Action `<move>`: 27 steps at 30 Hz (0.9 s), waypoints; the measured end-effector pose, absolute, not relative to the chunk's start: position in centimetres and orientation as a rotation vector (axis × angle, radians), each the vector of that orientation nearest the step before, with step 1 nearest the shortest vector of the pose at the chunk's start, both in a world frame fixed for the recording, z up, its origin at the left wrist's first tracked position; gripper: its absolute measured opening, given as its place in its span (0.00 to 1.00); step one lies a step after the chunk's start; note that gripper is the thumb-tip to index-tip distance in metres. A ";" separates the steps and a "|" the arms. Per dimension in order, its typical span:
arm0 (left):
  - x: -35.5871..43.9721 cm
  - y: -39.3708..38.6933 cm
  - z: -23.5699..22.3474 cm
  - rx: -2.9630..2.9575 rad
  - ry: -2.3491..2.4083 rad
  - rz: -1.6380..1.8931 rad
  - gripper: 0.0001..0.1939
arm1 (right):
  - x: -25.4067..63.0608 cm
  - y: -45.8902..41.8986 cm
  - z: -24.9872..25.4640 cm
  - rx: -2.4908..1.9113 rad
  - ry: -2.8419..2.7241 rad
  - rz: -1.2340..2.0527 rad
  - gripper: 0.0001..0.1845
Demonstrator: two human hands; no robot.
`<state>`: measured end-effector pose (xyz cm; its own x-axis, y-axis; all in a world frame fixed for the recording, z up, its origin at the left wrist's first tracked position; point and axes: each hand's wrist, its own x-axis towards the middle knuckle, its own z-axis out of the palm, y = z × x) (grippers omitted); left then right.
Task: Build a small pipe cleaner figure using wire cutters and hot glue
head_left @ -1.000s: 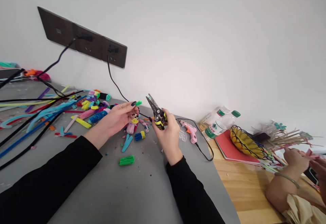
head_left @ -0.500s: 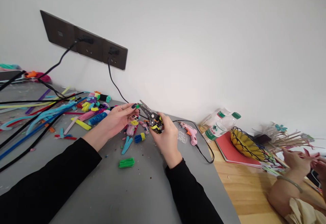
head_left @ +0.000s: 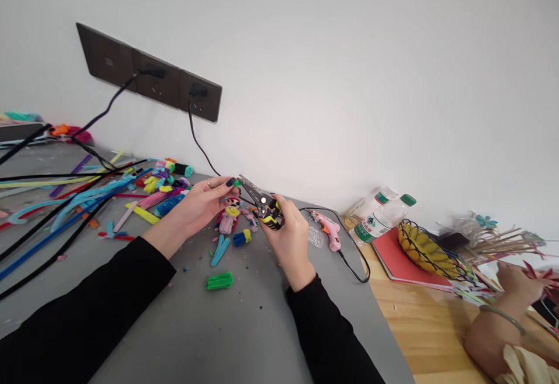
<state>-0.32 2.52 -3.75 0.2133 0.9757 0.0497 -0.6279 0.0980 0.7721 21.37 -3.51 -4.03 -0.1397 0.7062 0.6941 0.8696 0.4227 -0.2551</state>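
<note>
- Pinching one green piece [head_left: 237,183] just above the doll [head_left: 230,221], the left hand [head_left: 203,203] has its fingers nearly together.
- Right hand [head_left: 290,230] wraps its fingers around one pair of cutters [head_left: 257,195], tips beside that piece.
- One green bundle [head_left: 220,280] lies below the doll.
- Both hands reach forward, angled inward.

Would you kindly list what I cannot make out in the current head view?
All in the head view:
Fuzzy bright-green scrap: mostly hidden by the left hand.
Yellow-and-black handles of the black metal pliers: partly covered by the right hand.
Whether the blade tips touch the scrap: too small to tell.
Co-worker's tan fabric sleeve: cut off by the bottom and right edges.
</note>
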 end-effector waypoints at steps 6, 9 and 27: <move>-0.3 2.5 -3.7 0.751 0.572 1.294 0.18 | 21.4 -3.5 -4.0 -1.325 -1.892 -0.290 0.27; -0.3 2.5 -3.8 0.746 0.575 1.299 0.16 | 21.6 -3.5 -3.9 -1.325 -1.897 -0.298 0.25; -0.4 2.5 -3.9 0.765 0.562 1.270 0.13 | 21.6 -3.4 -3.9 -1.351 -1.895 -0.280 0.19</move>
